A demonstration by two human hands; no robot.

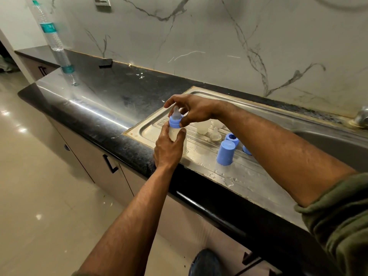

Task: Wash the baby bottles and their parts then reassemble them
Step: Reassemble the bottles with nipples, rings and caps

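Note:
My left hand (168, 149) grips a small clear baby bottle (173, 134) upright above the wet steel draining board (201, 156). A blue screw ring (174, 122) with a clear teat (176, 113) sits on the bottle's neck, and the fingers and thumb of my right hand (192, 109) curl around that ring. On the board to the right lie a clear bottle (203, 128), a loose teat (216, 135), an upside-down blue cap (225, 152), a blue ring (232, 138) and another blue part (247, 150) half hidden behind my right forearm.
The sink basin (328, 140) lies to the right, with a tap base (361, 117) at the back. A tall plastic water bottle (57, 44) stands far left on the black counter (103, 100). The marble wall rises behind. Cabinet fronts and floor lie below left.

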